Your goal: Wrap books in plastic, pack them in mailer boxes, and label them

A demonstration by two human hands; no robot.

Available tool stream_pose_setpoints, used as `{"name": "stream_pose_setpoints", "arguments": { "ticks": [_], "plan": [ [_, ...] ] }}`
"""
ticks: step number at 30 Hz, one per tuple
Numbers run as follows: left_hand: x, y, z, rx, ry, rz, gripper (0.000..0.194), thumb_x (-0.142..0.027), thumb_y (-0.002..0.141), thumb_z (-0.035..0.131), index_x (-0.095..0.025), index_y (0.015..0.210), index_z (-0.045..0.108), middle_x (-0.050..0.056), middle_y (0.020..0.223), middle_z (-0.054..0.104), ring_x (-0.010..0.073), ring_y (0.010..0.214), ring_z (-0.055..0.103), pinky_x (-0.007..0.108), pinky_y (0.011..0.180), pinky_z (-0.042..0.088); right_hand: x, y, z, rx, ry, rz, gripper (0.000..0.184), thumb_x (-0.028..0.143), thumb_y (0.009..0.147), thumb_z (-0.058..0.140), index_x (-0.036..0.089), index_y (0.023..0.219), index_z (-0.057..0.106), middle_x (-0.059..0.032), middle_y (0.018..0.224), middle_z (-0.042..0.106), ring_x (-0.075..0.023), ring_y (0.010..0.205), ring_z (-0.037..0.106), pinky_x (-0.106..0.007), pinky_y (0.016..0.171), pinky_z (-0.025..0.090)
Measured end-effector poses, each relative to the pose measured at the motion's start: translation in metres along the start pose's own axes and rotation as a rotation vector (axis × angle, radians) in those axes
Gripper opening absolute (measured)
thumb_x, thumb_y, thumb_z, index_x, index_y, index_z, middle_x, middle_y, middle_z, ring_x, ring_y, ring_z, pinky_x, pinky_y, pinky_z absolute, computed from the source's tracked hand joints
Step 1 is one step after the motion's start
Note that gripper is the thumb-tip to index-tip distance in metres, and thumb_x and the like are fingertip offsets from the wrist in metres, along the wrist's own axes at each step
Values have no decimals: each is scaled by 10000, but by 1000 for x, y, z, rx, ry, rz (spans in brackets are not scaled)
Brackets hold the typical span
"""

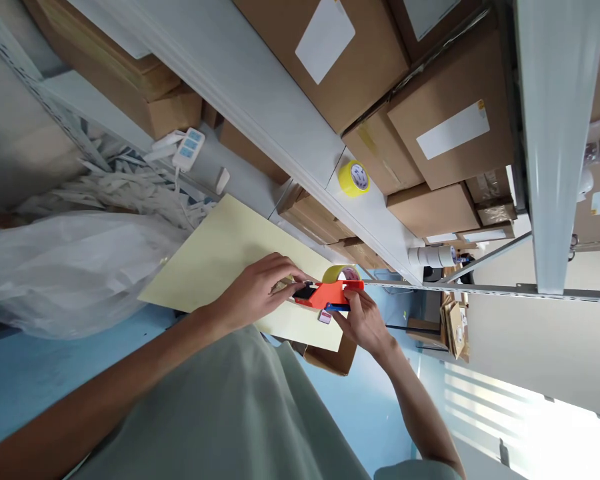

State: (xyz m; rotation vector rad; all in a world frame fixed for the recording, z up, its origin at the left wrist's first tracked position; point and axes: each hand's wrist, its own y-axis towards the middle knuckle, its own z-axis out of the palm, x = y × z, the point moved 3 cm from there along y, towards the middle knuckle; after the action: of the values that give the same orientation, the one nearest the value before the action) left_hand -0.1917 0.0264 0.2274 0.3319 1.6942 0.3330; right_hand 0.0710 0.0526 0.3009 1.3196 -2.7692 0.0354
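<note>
My right hand [364,320] is closed around a red tape dispenser [325,293] with a black front end and a blue part on its underside. A roll of yellowish packing tape [336,273] is mounted on it. At the black front, my left hand [263,288] has its thumb and index finger pinched together. A yellowish bit that looks like the loose tape end shows between those fingers, partly hidden. Both hands are above a pale yellow board [220,247], which lies in front of my body. A small label-like piece [325,317] is beside the dispenser.
A yellow tape roll [353,178] and several white rolls [433,257] stand on the grey shelf [280,127]. Cardboard boxes [450,113] fill the shelving. To the left are a clear plastic bag [80,273] and a white power strip [189,149]. An open carton [333,358] sits below the board.
</note>
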Motion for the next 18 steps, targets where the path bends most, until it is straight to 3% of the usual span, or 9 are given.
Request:
{"name": "stream_pose_setpoints", "arguments": {
  "ticks": [3, 6, 12, 15, 18],
  "plan": [
    [3, -2, -1, 8, -42, -65, 200, -394, 1048, 624, -269, 953, 747, 23, 919, 766, 189, 894, 724, 300, 819, 604, 7, 1, 1, 21, 47, 34, 413, 456, 1037, 665, 244, 1348, 496, -100, 1001, 765, -297, 909, 770, -399, 744, 656],
    [13, -5, 1, 65, -154, -191, 221, -437, 1020, 641, -265, 937, 751, 9, 926, 781, 184, 865, 742, 285, 778, 603, 9, 1, 3, 88, 115, 170, 471, 526, 984, 708, 243, 1329, 555, -83, 985, 774, -273, 827, 767, -363, 676, 620],
    [49, -27, 29, 126, -355, -540, 372, -587, 918, 683, -231, 889, 787, 37, 892, 808, 222, 825, 747, 312, 751, 609, 9, 4, 11, 369, 234, 479, 393, 643, 965, 714, 270, 1079, 663, -23, 837, 765, -226, 670, 719, -295, 551, 477],
    [69, -46, 51, 140, -429, -655, 438, -653, 833, 729, -220, 829, 798, 54, 850, 808, 234, 780, 733, 319, 704, 596, 3, 2, 10, 476, 249, 517, 413, 674, 943, 728, 269, 1016, 690, -37, 833, 768, -234, 691, 730, -289, 548, 457],
    [96, -65, 55, 85, -445, -749, 497, -703, 787, 745, -214, 832, 816, 62, 850, 815, 237, 793, 731, 290, 651, 568, -14, -6, 1, 637, 341, 542, 408, 668, 939, 729, 263, 982, 707, -49, 858, 788, -230, 700, 747, -282, 538, 464]
  ]
}}
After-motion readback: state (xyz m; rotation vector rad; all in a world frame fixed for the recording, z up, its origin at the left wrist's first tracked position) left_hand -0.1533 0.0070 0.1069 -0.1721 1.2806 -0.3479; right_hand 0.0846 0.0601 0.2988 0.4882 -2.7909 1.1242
